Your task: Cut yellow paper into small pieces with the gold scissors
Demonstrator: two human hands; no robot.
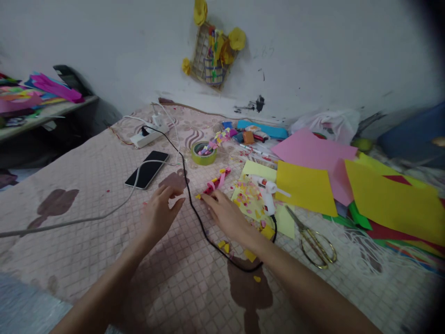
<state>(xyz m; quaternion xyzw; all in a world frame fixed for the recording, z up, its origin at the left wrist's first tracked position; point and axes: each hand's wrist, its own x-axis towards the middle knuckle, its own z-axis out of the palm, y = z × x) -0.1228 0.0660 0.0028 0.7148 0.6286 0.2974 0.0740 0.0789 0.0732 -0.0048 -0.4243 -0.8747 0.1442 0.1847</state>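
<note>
Head view: the red strip [217, 183] lies on the worktop [100, 185] near the tape roll [203, 159], its near end by the right hand [222, 212]; whether that hand grips it, I cannot tell. The left hand [160, 208], fingers parted, holds nothing visible. The strip seems only partly covered with pink and yellow pieces; loose paper bits [246, 191] remain unattached.

Illumination is low and diffuse. Soft shadows darken the table [97, 183] between the forearms [118, 273], toward its near edge. Blur smears the white strings [365, 246] near the table's right edge. Black vignetting obscures the frame's right-hand corners.
</note>
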